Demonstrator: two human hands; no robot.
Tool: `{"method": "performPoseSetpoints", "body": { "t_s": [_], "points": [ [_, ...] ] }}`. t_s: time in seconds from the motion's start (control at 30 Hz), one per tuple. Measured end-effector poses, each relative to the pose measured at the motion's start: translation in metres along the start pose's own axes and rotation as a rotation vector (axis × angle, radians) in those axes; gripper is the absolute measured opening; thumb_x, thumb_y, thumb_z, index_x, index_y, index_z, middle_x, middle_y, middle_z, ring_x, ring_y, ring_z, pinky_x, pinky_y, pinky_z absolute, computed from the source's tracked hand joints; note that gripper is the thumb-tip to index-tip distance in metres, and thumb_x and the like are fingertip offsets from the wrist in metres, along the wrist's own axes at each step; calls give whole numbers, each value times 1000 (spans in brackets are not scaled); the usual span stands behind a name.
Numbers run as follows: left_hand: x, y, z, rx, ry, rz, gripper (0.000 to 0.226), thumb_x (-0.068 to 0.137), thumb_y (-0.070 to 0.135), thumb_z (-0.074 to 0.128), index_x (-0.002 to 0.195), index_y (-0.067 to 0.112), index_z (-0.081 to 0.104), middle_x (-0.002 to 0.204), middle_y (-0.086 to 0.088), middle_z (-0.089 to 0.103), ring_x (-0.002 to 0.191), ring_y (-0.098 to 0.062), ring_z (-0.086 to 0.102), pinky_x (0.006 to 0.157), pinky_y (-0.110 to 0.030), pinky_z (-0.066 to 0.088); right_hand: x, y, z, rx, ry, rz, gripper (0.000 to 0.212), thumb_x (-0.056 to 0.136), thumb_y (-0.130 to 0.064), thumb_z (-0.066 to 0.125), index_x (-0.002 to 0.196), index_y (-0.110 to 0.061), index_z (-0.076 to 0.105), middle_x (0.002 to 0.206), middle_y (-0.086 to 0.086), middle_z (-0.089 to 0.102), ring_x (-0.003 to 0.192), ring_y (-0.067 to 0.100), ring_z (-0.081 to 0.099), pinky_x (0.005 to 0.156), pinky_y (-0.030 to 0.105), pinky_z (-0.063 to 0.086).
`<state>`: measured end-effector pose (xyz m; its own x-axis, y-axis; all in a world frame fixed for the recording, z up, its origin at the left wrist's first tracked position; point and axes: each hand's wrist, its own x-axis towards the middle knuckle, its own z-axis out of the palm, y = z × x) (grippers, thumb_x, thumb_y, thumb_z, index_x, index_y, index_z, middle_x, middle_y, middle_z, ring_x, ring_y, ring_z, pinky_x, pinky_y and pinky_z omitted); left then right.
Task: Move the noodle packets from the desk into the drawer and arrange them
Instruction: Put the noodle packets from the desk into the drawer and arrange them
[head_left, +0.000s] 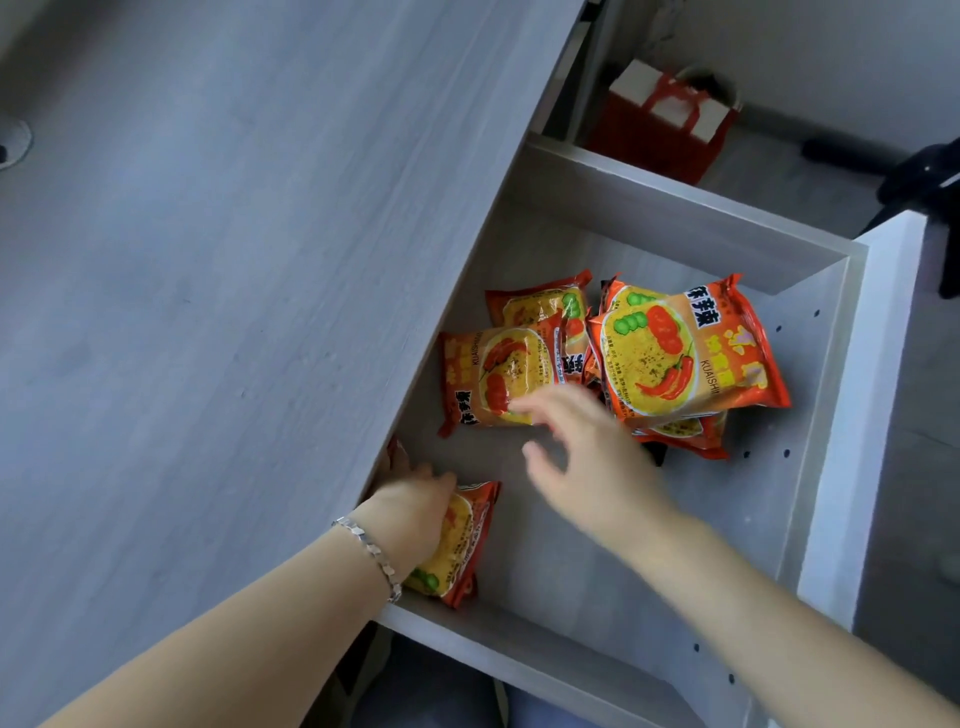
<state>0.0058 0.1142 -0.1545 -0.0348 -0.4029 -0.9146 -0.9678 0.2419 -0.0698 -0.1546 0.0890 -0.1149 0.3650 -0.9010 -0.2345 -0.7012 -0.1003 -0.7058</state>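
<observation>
Grey wood-grain desk (208, 260) fills the left of the view, bare of packets as far as it shows, with the open drawer (826, 395) pulled out from under its right edge. Fingers of the left hand (415, 512) press flat on a noodle packet (460, 545) at the drawer's near-left corner, by the desk edge, probably to square it against the side wall; their tips are hidden under the desk lip, so a true grip cannot be confirmed. Fingers of the right hand (582, 441) are spread and empty, blurred with motion, hovering just above the drawer floor near a second packet (498, 376) lying flat by the desk edge. Behind it a third packet (545, 304) is partly covered. Toward the drawer's far-right side a loose pile (685, 353) leans askew, so arranging looks unfinished; how many packets lie beneath is unclear. Beyond the drawer, a red gift bag (660, 122) stands on the floor.
</observation>
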Motion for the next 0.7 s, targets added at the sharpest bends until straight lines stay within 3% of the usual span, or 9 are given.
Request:
{"method": "performPoseSetpoints", "body": {
  "t_s": [0.07,0.13,0.2,0.27,0.37,0.43,0.57,0.63,0.7],
  "points": [
    [1,1,-4,-139,-4,3,56,88,9,50,142,13,36,136,-10,47,127,-30,44,99,-35,40,17,10,-36,-235,96,-60,67,77,-14,68,137,-20,40,146,5,36,136,21,32,111,28,23],
    [2,3,-9,-299,19,-29,42,89,8,48,132,9,47,123,-9,57,110,-24,57,79,-28,46,35,33,-61,-541,-113,76,111,67,-30,79,148,-26,3,158,8,-1,146,26,-4,118,41,5],
    [1,5,-14,-390,71,-52,40,92,6,45,132,8,44,124,-11,56,110,-24,57,79,-27,46,44,56,-72,-754,-263,165,136,55,-40,84,145,-28,-17,158,9,-17,145,26,-19,116,51,-5],
    [-2,7,-14,-483,178,-27,46,93,5,45,138,9,38,134,-10,49,117,-24,53,87,-27,47,45,73,-73,-815,-281,131,132,55,-40,83,146,-29,-12,158,12,-3,147,27,-9,114,56,-4],
    [-9,9,-16,-565,508,38,41,91,10,50,131,11,48,131,-6,48,115,-23,53,93,-33,50,34,80,-68,-810,-124,54,118,49,-46,82,146,-24,17,138,17,41,135,34,33,114,59,12],
    [-14,13,-22,-739,615,161,42,86,13,58,128,15,51,121,-1,52,109,-18,54,91,-31,50,22,68,-63,-609,8,138,119,49,-49,80,145,-23,17,134,17,42,129,36,38,113,53,21],
    [-35,32,-36,-1176,238,503,100,66,26,84,145,29,22,136,14,39,125,-4,41,102,-23,37,-3,28,-41,204,181,497,125,58,-46,80,146,-28,-7,151,10,25,139,26,28,111,39,27],
    [-43,42,-33,-1258,188,571,97,65,22,86,140,32,26,132,12,49,120,-4,53,100,-26,46,-12,20,-26,574,189,659,125,61,-50,77,145,-29,-12,153,5,27,138,22,31,111,38,29],
    [-45,48,-29,-1282,278,534,72,70,12,81,128,28,41,113,5,64,99,-10,66,87,-33,57,-21,18,-11,727,136,776,119,64,-54,72,146,-29,-11,152,4,29,137,23,34,108,38,32]
  ]
}}
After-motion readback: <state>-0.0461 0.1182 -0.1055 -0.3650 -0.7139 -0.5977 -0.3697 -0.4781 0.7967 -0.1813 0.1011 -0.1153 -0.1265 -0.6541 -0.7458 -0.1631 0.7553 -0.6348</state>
